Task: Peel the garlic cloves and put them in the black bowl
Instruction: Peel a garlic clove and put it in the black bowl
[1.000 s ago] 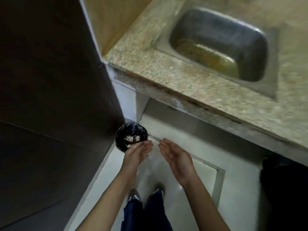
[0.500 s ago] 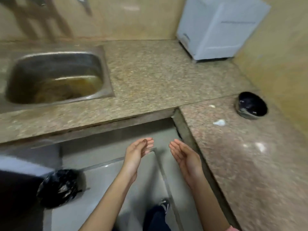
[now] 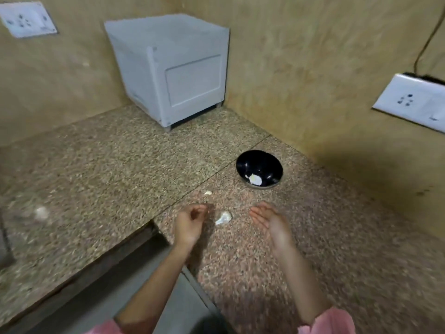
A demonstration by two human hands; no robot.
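Garlic clove [image 3: 224, 217]: one pale, papery piece lying on the speckled granite counter [image 3: 120, 169], between the two hands and just beside the left one. A smaller pale scrap [image 3: 208, 193] lies a little farther back, near the seam where the two counter slabs meet; whether it is skin or clove cannot be told.

Black bowl [image 3: 259, 168]: upright on the counter near the corner of the walls, well beyond the hands. It holds a white peeled piece [image 3: 255, 179] at its near inner side.

Left hand [image 3: 189, 225]: over the counter edge, fingers curled inward with thumb and fingertips drawn close together. Whether they pinch anything cannot be told. Half a second ago this hand was flat and open, held out over the floor.

Right hand [image 3: 271, 222]: over the counter, palm turned inward, fingers straight and loosely together, holding nothing. Its posture matches half a second ago, but it now lies over the granite, not over the floor.

View: turned to the right since the earlier pictures. The steel sink and the black bag on the floor have gone from sight; the bowl, formerly at the right edge, now sits near the middle.

Other items: white box-shaped appliance [image 3: 173, 68] standing in the back corner; wall socket plate [image 3: 26, 19] at upper left; second socket plate [image 3: 411, 100] at right with a dark cable rising from it. Pink sleeve [image 3: 330, 321] at the right wrist.
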